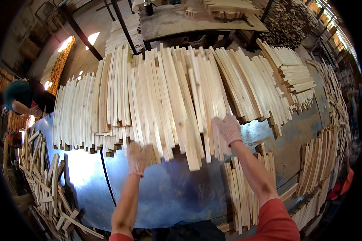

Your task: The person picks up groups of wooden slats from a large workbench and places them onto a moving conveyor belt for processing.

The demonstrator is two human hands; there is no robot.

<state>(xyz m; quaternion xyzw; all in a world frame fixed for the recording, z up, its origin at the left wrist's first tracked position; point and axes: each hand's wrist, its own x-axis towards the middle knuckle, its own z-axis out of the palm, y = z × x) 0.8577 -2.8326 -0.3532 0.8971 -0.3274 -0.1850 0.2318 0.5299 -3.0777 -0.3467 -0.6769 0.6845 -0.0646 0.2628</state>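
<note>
Pale, knit-gloved, my left hand (138,157) is at the near ends of a wide row of light wooden strips (147,108), its fingers closed against them. Further right, my right hand (228,129), in a matching glove, grips the near part of the strips (218,96) at that side of the row, fingers bent over them. The strips between my hands lie side by side, pointing away from me, with uneven near ends. One wider strip (193,158) sticks out furthest toward me. My fingertips are partly hidden by the wood.
Everything lies on a shiny metal table (169,197). More strips (74,116) line its left, others (255,88) its right. A small stack (245,193) sits near my right forearm. Loose scraps (48,180) pile up at left. A person (22,96) bends at far left; a workbench (197,30) stands behind.
</note>
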